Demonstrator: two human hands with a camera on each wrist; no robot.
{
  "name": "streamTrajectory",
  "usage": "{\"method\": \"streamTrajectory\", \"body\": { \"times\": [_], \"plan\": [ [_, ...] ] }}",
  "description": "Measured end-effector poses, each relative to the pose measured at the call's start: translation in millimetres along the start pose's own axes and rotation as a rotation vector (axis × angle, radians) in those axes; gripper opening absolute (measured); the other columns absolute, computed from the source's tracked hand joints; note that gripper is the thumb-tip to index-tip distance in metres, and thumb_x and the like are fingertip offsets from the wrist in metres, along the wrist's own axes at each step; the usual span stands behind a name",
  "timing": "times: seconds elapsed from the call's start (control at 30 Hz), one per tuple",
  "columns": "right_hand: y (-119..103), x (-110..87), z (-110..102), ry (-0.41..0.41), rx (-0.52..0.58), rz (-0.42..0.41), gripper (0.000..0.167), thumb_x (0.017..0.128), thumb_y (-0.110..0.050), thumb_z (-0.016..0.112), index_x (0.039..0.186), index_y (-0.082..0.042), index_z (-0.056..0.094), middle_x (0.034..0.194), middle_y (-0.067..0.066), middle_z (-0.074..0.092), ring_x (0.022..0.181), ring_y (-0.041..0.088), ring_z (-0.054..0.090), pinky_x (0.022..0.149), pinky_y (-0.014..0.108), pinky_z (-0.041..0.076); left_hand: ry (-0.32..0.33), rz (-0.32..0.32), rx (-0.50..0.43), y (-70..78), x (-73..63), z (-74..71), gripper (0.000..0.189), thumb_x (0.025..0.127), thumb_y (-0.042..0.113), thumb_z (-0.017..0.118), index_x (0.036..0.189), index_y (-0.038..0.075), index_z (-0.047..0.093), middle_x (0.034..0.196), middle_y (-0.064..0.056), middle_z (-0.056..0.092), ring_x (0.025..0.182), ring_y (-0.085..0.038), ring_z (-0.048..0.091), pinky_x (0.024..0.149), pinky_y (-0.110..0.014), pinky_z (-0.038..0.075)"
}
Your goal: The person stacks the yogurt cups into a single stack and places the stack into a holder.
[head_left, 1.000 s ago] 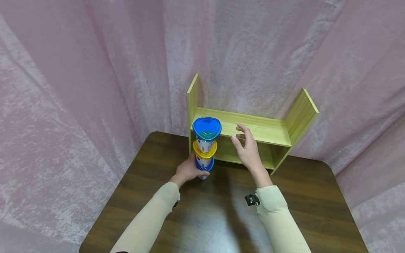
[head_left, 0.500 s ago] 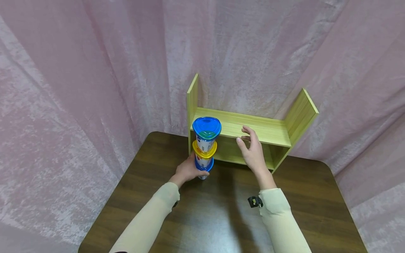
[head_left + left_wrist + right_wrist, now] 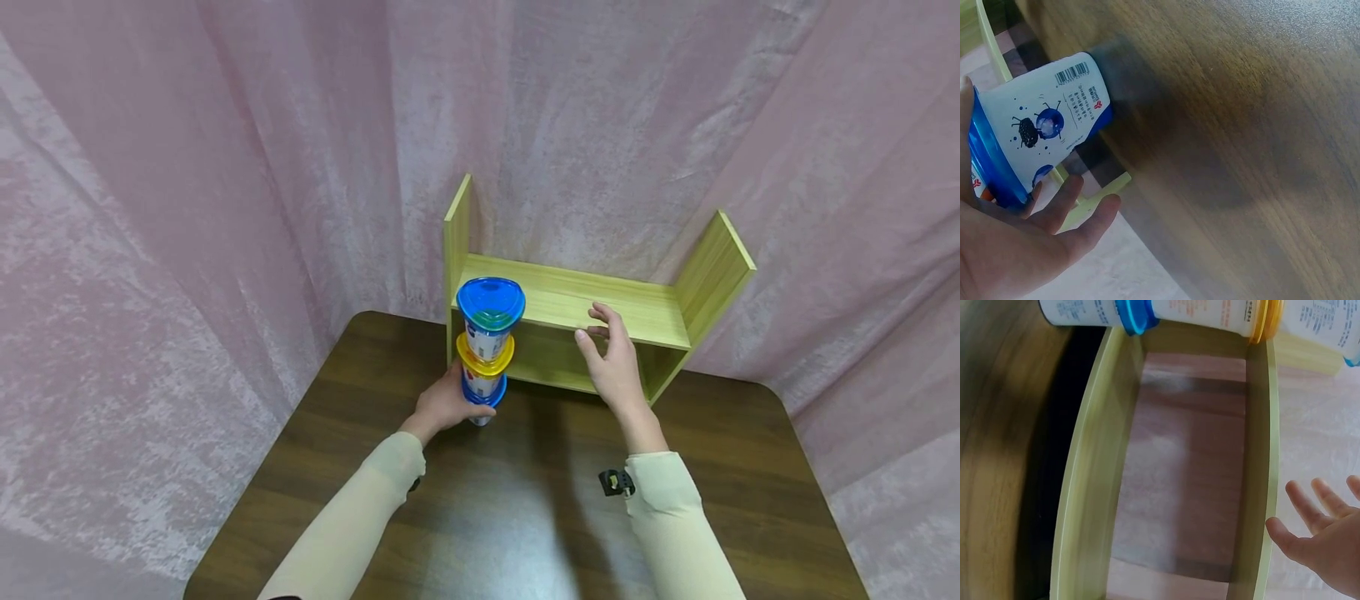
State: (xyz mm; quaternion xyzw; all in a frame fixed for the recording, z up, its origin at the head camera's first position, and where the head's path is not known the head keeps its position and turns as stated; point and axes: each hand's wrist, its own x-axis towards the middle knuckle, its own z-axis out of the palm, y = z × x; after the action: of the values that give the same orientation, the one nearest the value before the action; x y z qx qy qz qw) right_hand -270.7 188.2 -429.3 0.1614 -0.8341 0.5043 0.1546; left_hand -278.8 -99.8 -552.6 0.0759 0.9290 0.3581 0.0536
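Three white printed cups with flared, coloured plastic lids stand in an upright stack on the table. The top cup (image 3: pixel 486 343) has a blue lid (image 3: pixel 491 302), the middle cup (image 3: pixel 482 383) a yellow one. Berries and a barcode are printed on the bottom cup (image 3: pixel 1054 112), which is blue-lidded and stands on the tabletop. My left hand (image 3: pixel 442 402) holds the stack low down, thumb in front and fingers at the left side, near the bottom lid. In front of the shelf, to the stack's right, my right hand (image 3: pixel 617 367) hovers with loosely bent fingers, holding nothing.
A light wooden shelf (image 3: pixel 570 300) with two raised side panels stands right behind the stack at the table's back. Behind it hang pink curtains (image 3: pixel 585 125). The dark wood table (image 3: pixel 480 508) has rounded back corners.
My right hand has drifted right and slightly down, away from the stack. My left hand and the three cups have stayed in place.
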Motion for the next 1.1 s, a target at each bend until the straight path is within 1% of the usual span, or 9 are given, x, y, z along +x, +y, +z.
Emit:
{"method": "streamTrajectory", "body": {
  "times": [0.17,0.27,0.33,0.47,0.63,1.1],
  "plan": [
    [2.9,-2.1,-7.5,0.007,-0.013,0.012,0.061,0.105,-0.034,0.055,0.155,-0.007,0.032,0.15,0.016,0.043,0.128,0.043,0.049,0.104,0.061,0.038,0.002,-0.003,-0.007,2.4,-2.1,-0.5,0.112,0.075,0.057,0.085,0.157,0.018,0.02,0.153,-0.009,0.044,0.135,-0.03,0.05,0.104,-0.056,0.045],
    [4.1,-2.8,-11.3,0.014,-0.018,0.016,0.06,0.105,-0.029,0.056,0.154,-0.006,0.032,0.15,0.016,0.043,0.128,0.044,0.049,0.102,0.062,0.039,0.0,-0.006,-0.008,2.4,-2.1,-0.7,0.112,0.075,0.057,0.085,0.158,0.018,0.019,0.153,-0.009,0.044,0.135,-0.031,0.05,0.104,-0.056,0.045],
    [3.6,-3.4,-14.0,0.017,-0.019,0.02,0.06,0.105,-0.029,0.056,0.154,-0.006,0.032,0.15,0.016,0.043,0.128,0.045,0.049,0.101,0.062,0.039,-0.002,-0.009,-0.003,2.0,-2.3,-0.7,0.113,0.074,0.059,0.084,0.158,0.018,0.019,0.153,-0.009,0.044,0.135,-0.031,0.05,0.104,-0.056,0.045],
    [4.9,-5.0,-18.9,0.02,-0.026,0.031,0.061,0.105,-0.033,0.055,0.155,-0.007,0.032,0.151,0.016,0.042,0.129,0.043,0.049,0.102,0.063,0.038,-0.002,-0.016,0.005,1.9,-2.9,-0.9,0.115,0.073,0.063,0.083,0.158,0.018,0.02,0.153,-0.009,0.044,0.135,-0.03,0.05,0.104,-0.056,0.045],
    [9.9,-6.7,-25.5,0.028,-0.034,0.05,0.063,0.105,-0.037,0.055,0.155,-0.008,0.03,0.152,0.015,0.041,0.13,0.041,0.048,0.104,0.065,0.036,0.001,-0.012,0.004,2.6,-2.6,-0.4,0.114,0.073,0.062,0.083,0.158,0.018,0.019,0.153,-0.009,0.044,0.135,-0.03,0.05,0.105,-0.056,0.045],
    [20.8,-10.4,-46.2,0.065,-0.066,0.073,0.063,0.105,-0.037,0.054,0.155,-0.006,0.031,0.152,0.016,0.042,0.129,0.042,0.048,0.105,0.065,0.033,-0.006,-0.014,0.003,0.9,0.2,0.8,0.114,0.073,0.063,0.083,0.158,0.019,0.019,0.153,-0.009,0.044,0.136,-0.03,0.049,0.106,-0.055,0.044]
  ]
}}
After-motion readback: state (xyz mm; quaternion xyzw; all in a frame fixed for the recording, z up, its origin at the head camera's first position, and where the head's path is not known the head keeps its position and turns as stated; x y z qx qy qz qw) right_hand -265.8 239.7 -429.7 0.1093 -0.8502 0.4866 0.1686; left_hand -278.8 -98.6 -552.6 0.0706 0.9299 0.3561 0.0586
